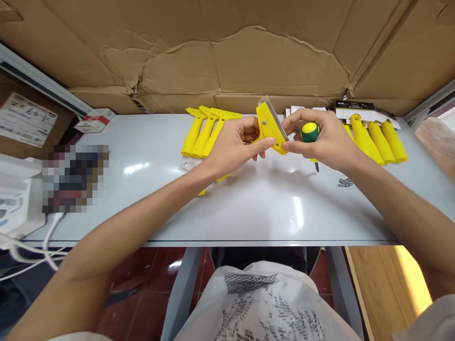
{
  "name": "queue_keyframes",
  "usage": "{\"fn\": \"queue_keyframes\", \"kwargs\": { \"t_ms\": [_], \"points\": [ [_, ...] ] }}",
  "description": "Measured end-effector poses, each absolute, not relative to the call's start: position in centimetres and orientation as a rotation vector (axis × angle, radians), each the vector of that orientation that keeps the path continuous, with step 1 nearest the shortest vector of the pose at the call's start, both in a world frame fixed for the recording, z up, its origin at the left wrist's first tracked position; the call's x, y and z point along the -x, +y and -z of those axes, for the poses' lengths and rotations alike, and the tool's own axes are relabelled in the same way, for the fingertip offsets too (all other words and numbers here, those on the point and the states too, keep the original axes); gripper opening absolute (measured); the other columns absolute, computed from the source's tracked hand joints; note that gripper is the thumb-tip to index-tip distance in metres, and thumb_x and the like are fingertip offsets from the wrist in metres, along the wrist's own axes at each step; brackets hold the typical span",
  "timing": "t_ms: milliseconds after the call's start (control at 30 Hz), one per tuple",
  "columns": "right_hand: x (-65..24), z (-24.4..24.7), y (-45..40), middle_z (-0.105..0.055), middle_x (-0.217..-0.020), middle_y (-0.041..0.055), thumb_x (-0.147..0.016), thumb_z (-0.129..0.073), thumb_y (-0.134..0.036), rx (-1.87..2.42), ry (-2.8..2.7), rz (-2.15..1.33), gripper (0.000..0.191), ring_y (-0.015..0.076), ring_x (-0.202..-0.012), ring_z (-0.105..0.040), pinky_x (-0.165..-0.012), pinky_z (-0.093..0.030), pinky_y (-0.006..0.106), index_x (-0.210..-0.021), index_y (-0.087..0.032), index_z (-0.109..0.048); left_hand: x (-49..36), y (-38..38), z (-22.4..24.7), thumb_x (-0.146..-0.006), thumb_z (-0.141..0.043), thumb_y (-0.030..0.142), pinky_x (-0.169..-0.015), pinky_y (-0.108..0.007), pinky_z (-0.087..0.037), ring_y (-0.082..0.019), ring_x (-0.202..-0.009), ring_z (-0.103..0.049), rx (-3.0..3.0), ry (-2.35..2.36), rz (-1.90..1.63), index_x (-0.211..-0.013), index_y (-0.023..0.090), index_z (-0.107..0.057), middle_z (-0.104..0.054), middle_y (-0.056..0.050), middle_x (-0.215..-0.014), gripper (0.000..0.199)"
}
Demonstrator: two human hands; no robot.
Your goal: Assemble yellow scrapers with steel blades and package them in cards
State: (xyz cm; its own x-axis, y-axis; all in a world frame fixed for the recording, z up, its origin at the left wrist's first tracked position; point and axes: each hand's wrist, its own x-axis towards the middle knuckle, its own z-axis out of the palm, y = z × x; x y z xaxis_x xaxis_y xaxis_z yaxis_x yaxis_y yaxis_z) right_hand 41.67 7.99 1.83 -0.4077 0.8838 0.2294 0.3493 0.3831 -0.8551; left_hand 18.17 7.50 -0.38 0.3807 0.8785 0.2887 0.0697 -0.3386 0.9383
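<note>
Above the table, my left hand (234,142) is closed round a yellow scraper (267,124), its thumb pressed along the head. One screw shows in the scraper's face, and a clear strip lies along its blade edge. My right hand (327,139) has a green-and-yellow screwdriver (310,132) tucked in its palm, shaft pointing down. Its thumb and fingertips touch the scraper's blade edge. Several yellow scraper bodies (202,135) lie behind my left hand. Below my right wrist is a small pile of metal nuts or screws (345,183); which of these I cannot tell.
Yellow handles (378,142) lie at the right by black-and-white packaging (355,111). Partly hidden under my left forearm are another yellow piece (223,177) and a clear plastic bit (187,166). A small red-and-white box (95,121) and white cables (50,237) are at the left. Cardboard (249,66) walls the back.
</note>
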Motion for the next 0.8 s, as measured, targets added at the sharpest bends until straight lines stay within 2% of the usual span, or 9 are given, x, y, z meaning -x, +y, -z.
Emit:
{"fn": "queue_keyframes", "kwargs": {
  "t_ms": [267,400,567,800],
  "points": [
    [-41.59,-2.26,7.98,-0.078,-0.099,0.0028,-0.074,-0.095,-0.024,1.094,-1.816,-1.182,0.033,0.01,-0.061,-0.055,-0.042,-0.033,0.025,-0.101,-0.023,-0.076,-18.13,7.48,-0.09,-0.08,-0.098,0.05,-0.058,-0.023,-0.057,-0.011,-0.065,-0.068,-1.63,0.84,-1.048,-0.096,0.019,-0.08,-0.08,-0.005,-0.097,0.04],
    [-41.57,-2.23,8.12,-0.077,-0.099,0.0044,-0.073,-0.096,-0.02,1.005,-1.772,-1.261,0.036,0.01,-0.062,-0.056,-0.04,-0.032,0.025,-0.101,-0.021,-0.074,-17.89,7.55,-0.03,-0.083,-0.096,0.049,-0.059,-0.023,-0.057,-0.011,-0.066,-0.067,-1.629,0.818,-1.047,-0.096,0.019,-0.081,-0.081,-0.005,-0.101,0.037],
    [-41.37,-1.97,8.06,-0.075,-0.096,0.0038,-0.071,-0.095,-0.015,0.985,-1.735,-1.318,0.035,0.0093,-0.06,-0.056,-0.038,-0.03,0.023,-0.099,-0.02,-0.075,-17.82,7.61,-0.05,-0.08,-0.098,0.051,-0.058,-0.024,-0.056,-0.011,-0.066,-0.067,-1.61,0.838,-1.01,-0.097,0.019,-0.083,-0.08,-0.006,-0.104,0.04],
    [-41.5,-1.86,7.95,-0.073,-0.082,0.0006,-0.072,-0.096,-0.012,0.996,-1.668,-1.367,0.034,0.0055,-0.049,-0.045,-0.038,-0.024,0.024,-0.098,-0.019,-0.074,-17.66,7.8,-0.07,-0.082,-0.097,0.048,-0.058,-0.025,-0.056,-0.012,-0.066,-0.067,-1.618,0.849,-1.012,-0.097,0.019,-0.083,-0.079,-0.005,-0.096,0.036]
  ]
}}
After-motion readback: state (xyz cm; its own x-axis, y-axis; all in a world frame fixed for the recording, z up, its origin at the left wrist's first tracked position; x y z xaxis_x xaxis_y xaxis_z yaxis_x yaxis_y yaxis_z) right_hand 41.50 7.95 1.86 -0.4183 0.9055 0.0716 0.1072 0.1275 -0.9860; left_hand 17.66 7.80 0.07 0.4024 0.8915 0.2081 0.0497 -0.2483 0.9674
